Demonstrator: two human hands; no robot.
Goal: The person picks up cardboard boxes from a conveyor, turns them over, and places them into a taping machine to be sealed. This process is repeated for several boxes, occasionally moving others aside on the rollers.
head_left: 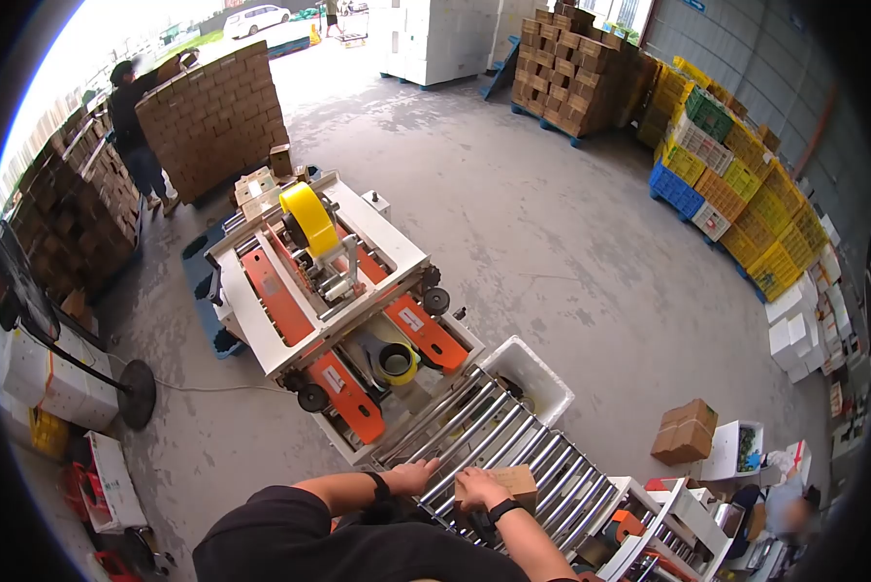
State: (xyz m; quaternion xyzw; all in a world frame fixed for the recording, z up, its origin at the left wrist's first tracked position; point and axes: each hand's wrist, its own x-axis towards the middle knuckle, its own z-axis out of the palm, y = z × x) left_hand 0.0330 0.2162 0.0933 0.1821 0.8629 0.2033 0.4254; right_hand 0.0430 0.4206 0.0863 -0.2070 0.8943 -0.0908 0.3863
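My right hand (477, 488) is closed over the near-left end of a small brown cardboard box (518, 483). The box rests on a metal roller conveyor (542, 441). To the left, my left hand (414, 477) is at the conveyor's near edge, apart from the box. Its fingers point toward the rollers, loosely bent, and hold nothing that I can see. Both wrists wear dark bands. Beyond the rollers stands a carton-taping machine (382, 276) with orange side plates and a yellow tape roll (309, 218) on top.
A white foam bin (547, 388) stands beside the conveyor. A floor fan (137, 395) is at left. Stacked cartons (212, 121), yellow crates (756, 213) and a brown carton (685, 433) stand around the floor. One person (135, 126) is at the far-left stack, another (785, 509) at lower right.
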